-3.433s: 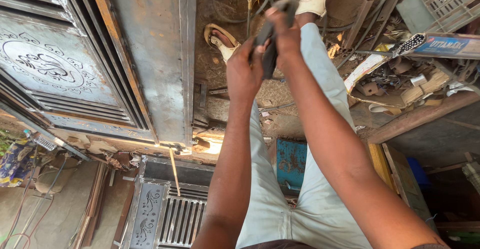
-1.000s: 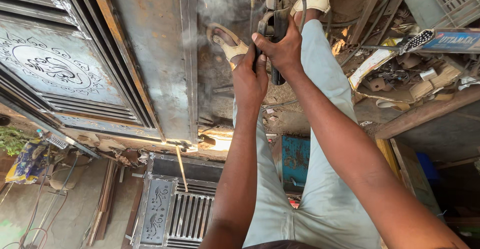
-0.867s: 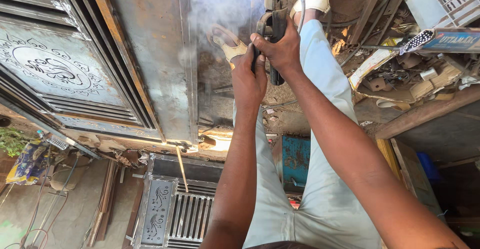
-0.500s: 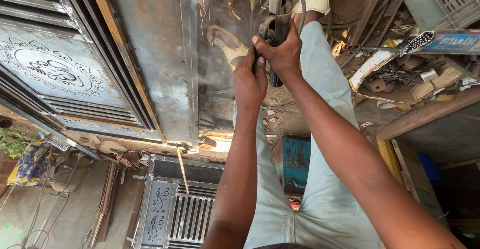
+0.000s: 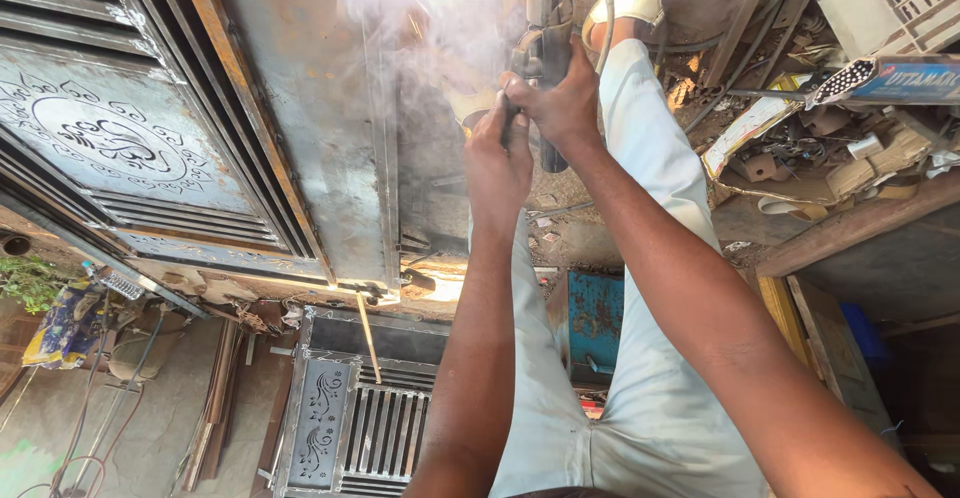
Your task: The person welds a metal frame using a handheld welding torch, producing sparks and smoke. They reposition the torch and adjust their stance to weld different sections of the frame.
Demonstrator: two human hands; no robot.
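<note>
A dark welding holder (image 5: 543, 53) at twelve o'clock is gripped by the right hand (image 5: 556, 103), fingers wrapped tight around it. It is steadied by the left hand (image 5: 498, 163), closed against its lower part. White smoke (image 5: 420, 8) is seen at eleven o'clock over a grey metal door (image 5: 300, 118). A decorated grille (image 5: 360, 418) lies at seven o'clock.

Blue metal box (image 5: 596, 320) on the ground; patterned grille (image 5: 360, 423) nearby; scrap pile (image 5: 840, 153) at right
</note>
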